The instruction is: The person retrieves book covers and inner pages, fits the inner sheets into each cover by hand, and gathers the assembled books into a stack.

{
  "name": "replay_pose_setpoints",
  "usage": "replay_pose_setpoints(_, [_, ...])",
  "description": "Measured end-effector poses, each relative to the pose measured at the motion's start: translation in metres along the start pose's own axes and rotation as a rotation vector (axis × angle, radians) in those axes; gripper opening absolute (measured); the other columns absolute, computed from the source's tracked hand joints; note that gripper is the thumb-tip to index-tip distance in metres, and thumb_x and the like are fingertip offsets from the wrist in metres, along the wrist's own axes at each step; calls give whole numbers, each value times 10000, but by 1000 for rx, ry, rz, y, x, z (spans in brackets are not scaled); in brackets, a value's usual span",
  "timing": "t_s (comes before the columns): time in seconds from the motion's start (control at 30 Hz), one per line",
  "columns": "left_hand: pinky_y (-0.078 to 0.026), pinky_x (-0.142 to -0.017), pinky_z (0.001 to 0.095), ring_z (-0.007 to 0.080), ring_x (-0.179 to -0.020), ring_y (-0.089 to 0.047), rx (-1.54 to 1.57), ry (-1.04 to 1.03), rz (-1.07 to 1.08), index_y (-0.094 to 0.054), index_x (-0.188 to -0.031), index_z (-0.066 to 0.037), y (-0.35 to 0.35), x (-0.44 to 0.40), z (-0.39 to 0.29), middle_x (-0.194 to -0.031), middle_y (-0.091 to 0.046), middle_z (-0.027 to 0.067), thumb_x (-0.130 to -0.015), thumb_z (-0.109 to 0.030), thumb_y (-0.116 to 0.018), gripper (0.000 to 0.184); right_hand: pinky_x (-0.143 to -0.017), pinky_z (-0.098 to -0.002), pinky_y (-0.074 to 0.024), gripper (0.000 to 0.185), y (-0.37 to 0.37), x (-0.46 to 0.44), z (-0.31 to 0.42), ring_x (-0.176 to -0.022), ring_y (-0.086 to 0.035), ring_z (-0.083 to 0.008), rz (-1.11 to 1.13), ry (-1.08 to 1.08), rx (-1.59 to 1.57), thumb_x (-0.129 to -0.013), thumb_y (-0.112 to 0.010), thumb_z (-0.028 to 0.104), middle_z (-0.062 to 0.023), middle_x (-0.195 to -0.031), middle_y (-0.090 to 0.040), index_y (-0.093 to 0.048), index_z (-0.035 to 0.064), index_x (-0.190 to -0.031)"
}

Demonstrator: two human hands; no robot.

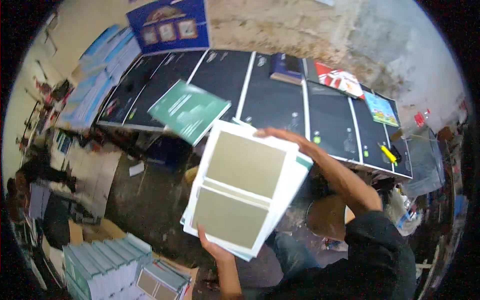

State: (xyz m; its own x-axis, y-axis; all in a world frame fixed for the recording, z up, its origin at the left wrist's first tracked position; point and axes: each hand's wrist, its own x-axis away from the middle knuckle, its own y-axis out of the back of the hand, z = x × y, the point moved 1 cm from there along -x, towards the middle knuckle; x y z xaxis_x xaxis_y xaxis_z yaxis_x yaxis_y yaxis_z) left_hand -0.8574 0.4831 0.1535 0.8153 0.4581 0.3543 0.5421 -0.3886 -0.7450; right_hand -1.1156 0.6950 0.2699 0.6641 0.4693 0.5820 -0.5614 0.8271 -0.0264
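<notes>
Between my two hands is a stack of book covers (pixel 239 175), tilted, the top one showing two grey-beige boards with white edges. My left hand (pixel 215 247) grips the lower edge, its thumb over the top cover. At the upper right corner, my right hand (pixel 282 136) holds the stack, with fingers along the top edge. More sheets with green edges stick out beneath the top one. Just beyond the stack, a green book (pixel 190 111) lies on the black table (pixel 272 107) near its front edge.
Bound green books (pixel 107 265) fill a carton at lower left, beside more covers (pixel 162 284). A dark blue book (pixel 286 69), a red-white book (pixel 338 80), a colourful booklet (pixel 381 108) and a yellow cutter (pixel 387 153) lie on the table. A stool (pixel 326 218) stands below.
</notes>
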Motion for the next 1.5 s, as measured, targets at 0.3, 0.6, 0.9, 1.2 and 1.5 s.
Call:
replay_pose_setpoints(0.3, [-451, -1023, 458, 305, -1206, -541, 4, 31, -56, -462, -1381, -30, -172, -73, 89, -1344, -531, 146, -944, -449, -511, 608, -843, -363, -544, 779, 207, -125, 73, -949, -684, -234, 134, 261, 246, -866, -560, 706, -152, -1094, -705, -661, 7, -1193])
replay_pose_setpoints(0.6, [-409, -1055, 521, 354, -1256, -493, -144, -72, -203, -413, -1405, -18, -151, -92, 105, -1380, -477, 213, -940, -500, -416, 669, -1093, -370, -345, 598, 169, -104, -78, -1251, -524, -276, -810, 551, -371, -1035, -363, 487, -195, -1316, -588, -605, -10, -1266])
replay_pose_setpoints(0.9, [-427, -1050, 489, 308, -1312, -467, -295, -162, -326, -491, -1392, -54, -146, -95, 119, -1407, -490, 180, -929, -595, -463, 712, -1183, -403, -201, 585, 176, -141, -48, -1451, -299, -323, -691, 675, -187, -1059, -263, 399, -238, -1487, -424, -521, -59, -1316])
replay_pose_setpoints(1.2, [-450, -1016, 473, 302, -1271, -499, -544, 123, -364, -516, -1370, -60, -168, -157, 93, -1380, -514, 185, -931, -561, -488, 667, -1145, -464, -274, 598, 190, -169, -38, -1416, -357, -390, -752, 729, -105, -993, -332, 456, -269, -1418, -491, -553, -47, -1229])
replay_pose_setpoints(1.5, [-472, -981, 456, 295, -1230, -531, -782, 320, -379, -542, -1348, -65, -212, -210, 89, -1354, -537, 190, -934, -528, -513, 622, -1115, -513, -332, 631, 192, -163, -29, -1354, -445, -418, -735, 633, -219, -937, -442, 520, -306, -1356, -526, -558, -45, -1192])
